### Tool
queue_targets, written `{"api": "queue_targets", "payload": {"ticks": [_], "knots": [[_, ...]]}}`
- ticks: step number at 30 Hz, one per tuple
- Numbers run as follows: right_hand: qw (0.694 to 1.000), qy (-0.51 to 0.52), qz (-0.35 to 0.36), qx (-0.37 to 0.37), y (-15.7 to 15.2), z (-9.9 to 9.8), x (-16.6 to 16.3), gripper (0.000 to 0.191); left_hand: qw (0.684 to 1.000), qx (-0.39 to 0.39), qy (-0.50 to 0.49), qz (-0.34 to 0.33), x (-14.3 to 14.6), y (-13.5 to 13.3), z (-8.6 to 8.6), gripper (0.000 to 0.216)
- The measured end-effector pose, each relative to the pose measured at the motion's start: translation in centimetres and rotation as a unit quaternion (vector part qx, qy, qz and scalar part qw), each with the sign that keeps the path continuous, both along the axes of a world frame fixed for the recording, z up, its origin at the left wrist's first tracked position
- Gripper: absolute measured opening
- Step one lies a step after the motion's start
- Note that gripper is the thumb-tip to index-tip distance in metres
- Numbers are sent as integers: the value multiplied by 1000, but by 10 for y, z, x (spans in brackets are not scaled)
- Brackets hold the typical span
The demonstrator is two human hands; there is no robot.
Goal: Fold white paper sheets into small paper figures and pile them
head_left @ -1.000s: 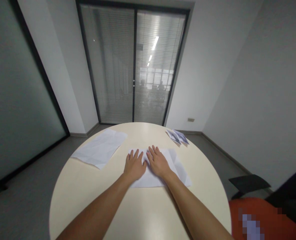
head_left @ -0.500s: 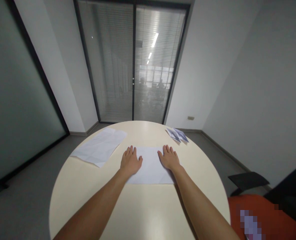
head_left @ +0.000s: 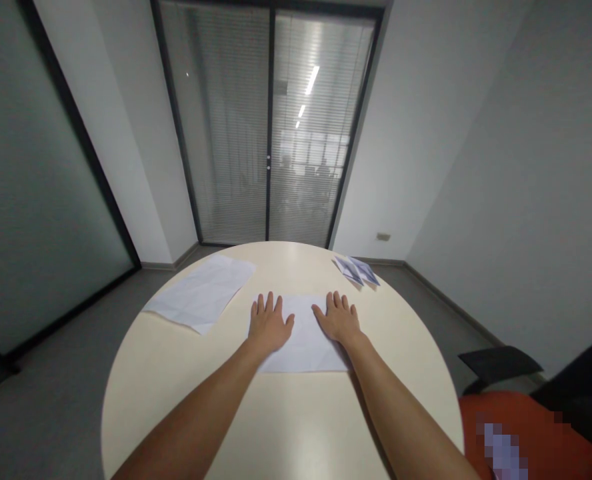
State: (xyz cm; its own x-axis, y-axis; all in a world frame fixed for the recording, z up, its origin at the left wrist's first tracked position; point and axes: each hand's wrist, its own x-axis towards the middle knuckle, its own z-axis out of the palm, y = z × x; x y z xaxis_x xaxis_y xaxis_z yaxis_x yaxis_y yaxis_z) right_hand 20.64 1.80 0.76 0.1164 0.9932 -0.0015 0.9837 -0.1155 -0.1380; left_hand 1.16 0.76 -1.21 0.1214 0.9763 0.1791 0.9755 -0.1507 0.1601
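A white sheet of paper lies on the round cream table, its near edge parallel to my body. My left hand rests flat on the left part of that sheet, fingers spread and pointing away from me. On the right part lies my right hand, palm down with the fingers apart and the thumb turned inward. Neither hand grips anything. The palms and forearms hide the sheet's side edges in part.
Another white sheet, slightly creased, lies at the table's left edge. Folded papers with bluish shading sit at the far right edge. An orange chair with a black armrest stands at the right. Beyond is a glass door.
My left hand has slid a little to the right across the sheet, its fingers spread wider. My right hand has barely moved. The whole view has shifted slightly.
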Motion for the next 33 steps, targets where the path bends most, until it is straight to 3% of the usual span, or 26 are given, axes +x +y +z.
{"api": "queue_targets", "payload": {"ticks": [6, 11, 14, 22, 29, 31, 33], "knots": [[985, -33, 110, 128, -17, 13, -31, 62, 1000, 18, 0, 2, 0, -2, -1, 65], [976, 22, 206, 63, -27, 11, -50, 58, 1000, 26, -2, 1, -1, -2, 2, 54], [984, 48, 174, -3, -21, 5, -42, 62, 1000, 27, -6, -3, -3, 0, 3, 52], [998, 38, 38, -24, 1, 0, -6, 78, 1000, 17, -2, 10, -8, 7, 4, 57], [999, 27, -45, -8, 2, -3, -2, 88, 1000, 13, -4, 10, -9, 7, 2, 63], [999, 21, -29, 22, -2, -1, -6, 82, 1000, 13, -5, 5, -10, 7, 2, 64], [997, 28, 42, 51, -8, 3, -12, 72, 1000, 14, -4, 0, -10, 6, 4, 64]]}}
